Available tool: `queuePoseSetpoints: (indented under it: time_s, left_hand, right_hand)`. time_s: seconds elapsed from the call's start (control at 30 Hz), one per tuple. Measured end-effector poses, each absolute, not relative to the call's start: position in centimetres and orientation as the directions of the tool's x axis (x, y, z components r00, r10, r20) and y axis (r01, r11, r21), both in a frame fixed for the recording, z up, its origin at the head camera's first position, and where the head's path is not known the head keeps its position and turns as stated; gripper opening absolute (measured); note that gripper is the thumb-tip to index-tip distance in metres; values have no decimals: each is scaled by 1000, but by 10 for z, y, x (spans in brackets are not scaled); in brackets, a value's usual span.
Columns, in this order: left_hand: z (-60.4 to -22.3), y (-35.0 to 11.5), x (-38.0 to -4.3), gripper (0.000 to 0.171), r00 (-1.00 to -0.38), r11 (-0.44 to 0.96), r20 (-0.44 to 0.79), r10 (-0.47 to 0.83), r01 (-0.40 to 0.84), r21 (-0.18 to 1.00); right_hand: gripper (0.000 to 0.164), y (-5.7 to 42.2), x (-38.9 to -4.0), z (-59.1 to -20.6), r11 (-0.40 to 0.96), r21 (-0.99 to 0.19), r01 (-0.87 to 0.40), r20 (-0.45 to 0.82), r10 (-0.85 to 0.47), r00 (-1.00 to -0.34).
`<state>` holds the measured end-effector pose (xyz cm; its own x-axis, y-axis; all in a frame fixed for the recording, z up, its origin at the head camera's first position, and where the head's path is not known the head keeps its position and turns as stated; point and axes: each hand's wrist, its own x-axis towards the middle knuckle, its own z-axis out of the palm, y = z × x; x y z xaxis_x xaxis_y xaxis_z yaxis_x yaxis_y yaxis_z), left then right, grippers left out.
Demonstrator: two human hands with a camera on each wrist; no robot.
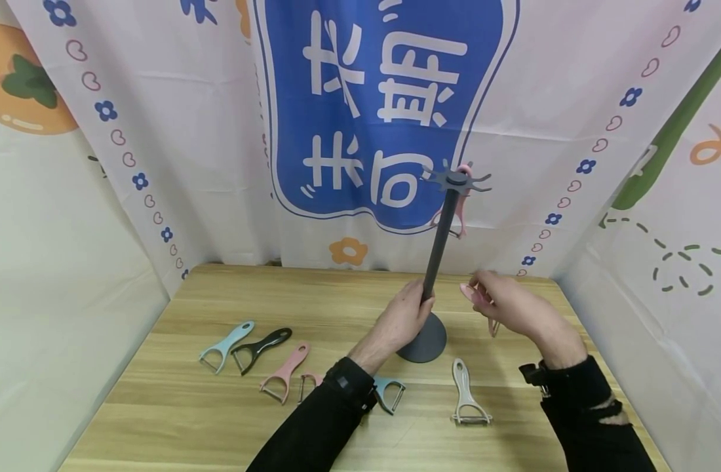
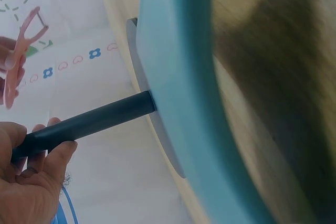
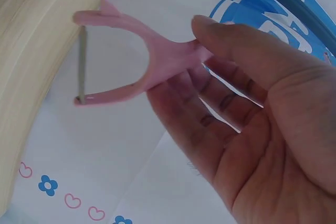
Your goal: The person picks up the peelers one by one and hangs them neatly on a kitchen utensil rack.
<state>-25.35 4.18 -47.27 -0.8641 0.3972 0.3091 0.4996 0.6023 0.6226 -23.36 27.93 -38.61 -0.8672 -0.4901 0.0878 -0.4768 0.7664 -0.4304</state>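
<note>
One left hand [image 1: 400,316] grips a dark-grey hooked stand [image 1: 440,252]; the right hand [image 1: 516,305], a pink Y-shaped peeler [image 3: 167,59]. Hanging seems underway, needing a lift.

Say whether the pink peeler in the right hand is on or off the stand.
Off: the right hand holds the pink peeler apart from the stand, lower than its hooks.

Eight peelers [image 3: 163,56] are visible: four pink peelers [image 1: 286,372], two blue peelers [image 1: 235,335], one black peeler [image 1: 267,342] and one pale grey peeler [image 1: 463,390]. There is one stand [image 1: 457,179] with one pole [image 1: 439,249] and one round base [image 1: 425,344], one table [image 1: 160,406], one left hand [image 1: 398,318], one right hand [image 1: 516,305] and two black sleeves [image 1: 313,429].
</note>
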Motion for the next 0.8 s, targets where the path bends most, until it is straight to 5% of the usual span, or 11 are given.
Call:
queuePoseSetpoints:
  time_s: [0.43, 0.8]
  left_hand:
    - [-472, 41, -253, 16, -862, 592, 309, 402, 502, 630]
    - [-472, 40, -253, 15, -853, 581, 323, 409, 517, 629]
  right_hand:
    - [41, 272, -240, -372, 783, -440, -441, 245, -367, -897]
    - [38, 273, -241, -364, 782, -388, -488, 384, -344, -857]
